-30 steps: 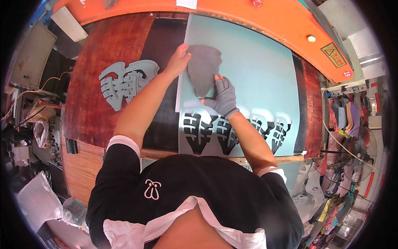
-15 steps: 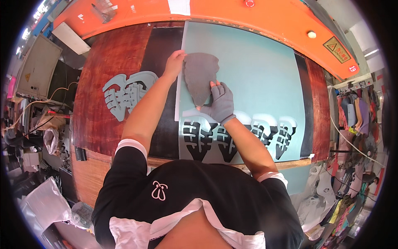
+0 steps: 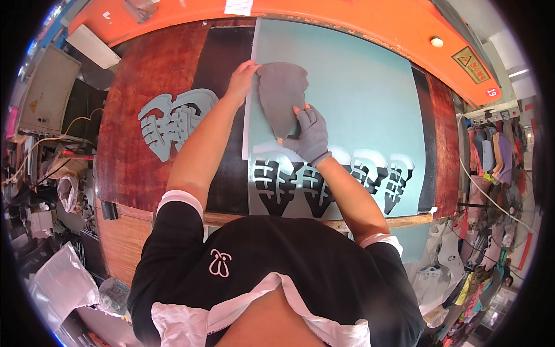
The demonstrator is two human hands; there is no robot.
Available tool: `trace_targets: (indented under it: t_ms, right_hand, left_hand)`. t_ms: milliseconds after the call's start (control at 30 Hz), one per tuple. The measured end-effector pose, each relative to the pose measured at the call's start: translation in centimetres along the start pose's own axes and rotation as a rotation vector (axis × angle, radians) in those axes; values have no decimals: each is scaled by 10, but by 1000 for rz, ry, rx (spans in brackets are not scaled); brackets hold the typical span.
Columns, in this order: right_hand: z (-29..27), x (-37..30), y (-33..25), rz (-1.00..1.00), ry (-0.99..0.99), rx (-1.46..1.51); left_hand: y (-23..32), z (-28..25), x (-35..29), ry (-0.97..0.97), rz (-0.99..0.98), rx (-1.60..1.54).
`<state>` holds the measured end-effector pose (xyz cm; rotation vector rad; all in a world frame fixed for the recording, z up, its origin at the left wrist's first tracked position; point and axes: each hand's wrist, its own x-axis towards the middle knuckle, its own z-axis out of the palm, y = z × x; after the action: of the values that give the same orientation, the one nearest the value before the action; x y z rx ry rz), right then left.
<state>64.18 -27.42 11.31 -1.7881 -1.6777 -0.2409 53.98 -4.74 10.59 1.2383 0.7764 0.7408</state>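
In the head view, the left hand [image 3: 241,82] pinches the upper left corner of a grey plate [image 3: 283,89]; the gloved right hand [image 3: 312,137] grips its lower right edge; the plate is over a pale blue sheet [image 3: 358,87], beyond its row of cut-outs [image 3: 273,201].

The right hand [image 3: 312,137] covers one edge of the dark grey piece [image 3: 281,92]. The left forearm [image 3: 202,147] hides part of the pale grey cutouts [image 3: 163,151]; the picture's top edge crops the orange beam [image 3: 393,34].
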Motion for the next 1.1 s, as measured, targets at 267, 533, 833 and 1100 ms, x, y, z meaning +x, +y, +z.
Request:
trace_targets:
  t_ms: [267, 533, 833, 1100]
  right_hand:
    - [-20, -15, 6, 218, -24, 237]
    - [-134, -164, -27, 650, 38, 143]
    - [-118, -221, -42, 349, 103, -195]
    - [-112, -155, -32, 123, 100, -45]
  left_hand:
    - [-15, -15, -70, 19, 213, 389]
    - [-50, -65, -291, -173, 534, 777]
    - [-55, -50, -327, -159, 602, 925]
    - [-62, -48, -331, -54, 716, 941]
